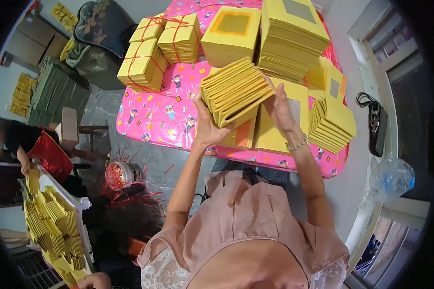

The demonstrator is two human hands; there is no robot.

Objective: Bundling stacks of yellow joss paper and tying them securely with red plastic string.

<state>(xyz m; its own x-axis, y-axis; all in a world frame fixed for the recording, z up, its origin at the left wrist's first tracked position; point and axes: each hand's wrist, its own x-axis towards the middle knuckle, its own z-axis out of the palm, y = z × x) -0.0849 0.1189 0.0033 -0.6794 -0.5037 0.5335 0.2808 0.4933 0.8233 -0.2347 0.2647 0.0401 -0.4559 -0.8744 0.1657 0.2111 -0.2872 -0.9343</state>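
Both hands are holding a fanned bundle of folded yellow papers (235, 91) above the near edge of the surface (152, 115), which is wearing a pink patterned cloth. The left hand (208, 126) is cupping the bundle from below in a closed grip, thumb up its side, while the right hand (279, 108) is pressing flat fingers against the far end. Two tall yellow stacks (294, 36) are standing just behind, string-tied bundles (161, 45) are sitting to the left, and a smaller fanned pile (332, 124) is lying beside the right wrist.
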